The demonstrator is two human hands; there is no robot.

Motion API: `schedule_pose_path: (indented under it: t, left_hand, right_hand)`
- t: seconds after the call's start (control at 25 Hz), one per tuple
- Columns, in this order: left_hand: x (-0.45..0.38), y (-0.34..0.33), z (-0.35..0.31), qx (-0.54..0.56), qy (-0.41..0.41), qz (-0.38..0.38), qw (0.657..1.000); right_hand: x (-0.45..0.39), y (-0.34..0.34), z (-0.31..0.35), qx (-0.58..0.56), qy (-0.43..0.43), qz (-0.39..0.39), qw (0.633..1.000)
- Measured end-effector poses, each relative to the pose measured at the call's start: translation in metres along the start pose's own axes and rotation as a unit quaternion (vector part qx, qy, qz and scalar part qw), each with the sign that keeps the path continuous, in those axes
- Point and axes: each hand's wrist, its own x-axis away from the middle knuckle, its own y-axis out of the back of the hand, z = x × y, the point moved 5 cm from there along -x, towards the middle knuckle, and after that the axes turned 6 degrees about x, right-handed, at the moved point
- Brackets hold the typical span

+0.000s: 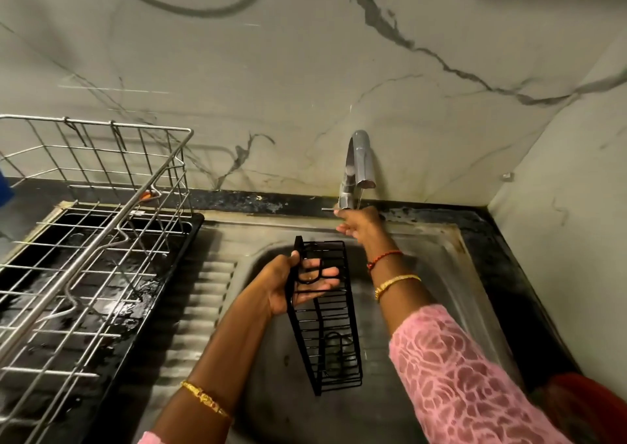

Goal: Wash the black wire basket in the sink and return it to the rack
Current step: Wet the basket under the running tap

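Left hand point(288, 282) grips black wire basket point(325, 318) over sink point(451, 274); right hand point(359, 223) touches tap point(358, 169) base, grip unclear.

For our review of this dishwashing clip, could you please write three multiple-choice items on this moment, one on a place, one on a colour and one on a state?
1. Where is the basket?
A. On the rack
B. Over the sink, held by the left hand
C. On the wall

2. What colour is the right sleeve?
A. Pink
B. Blue
C. White

3. What is the right hand doing?
A. Holding the basket
B. Resting on the rack
C. Reaching to the base of the tap

Key:
1 B: the left hand grips the basket's upper end above the sink, apart from the rack.
2 A: the sleeve is pink and patterned.
3 C: the right hand is at the foot of the tap, its fingers off the basket.
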Motion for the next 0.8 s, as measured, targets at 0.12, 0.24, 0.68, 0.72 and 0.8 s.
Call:
schedule_pose_path:
  t: [0.12,0.24,0.68,0.72,0.8]
  left_hand:
    - [-0.005,-0.003,0.002,-0.014,-0.001,0.002,1.0]
    - [-0.005,-0.011,0.002,-0.056,-0.01,0.016,0.998]
    - [0.01,-0.037,-0.014,-0.272,-0.029,0.138,0.952]
    - [0.01,-0.04,-0.016,-0.293,-0.026,0.148,0.944]
    - [0.009,-0.042,-0.018,-0.322,-0.026,0.159,0.933]
  right_hand:
    - [0.05,0.022,0.01,-0.023,-0.003,0.084,0.996]
    - [0.097,0.046,0.017,0.013,0.054,0.157,0.986]
    - [0.081,0.096,-0.063,0.088,0.129,0.012,0.988]
    - [0.083,0.094,-0.054,0.087,0.156,0.016,0.984]
    - [0.086,0.086,-0.035,0.083,0.181,0.057,0.978]
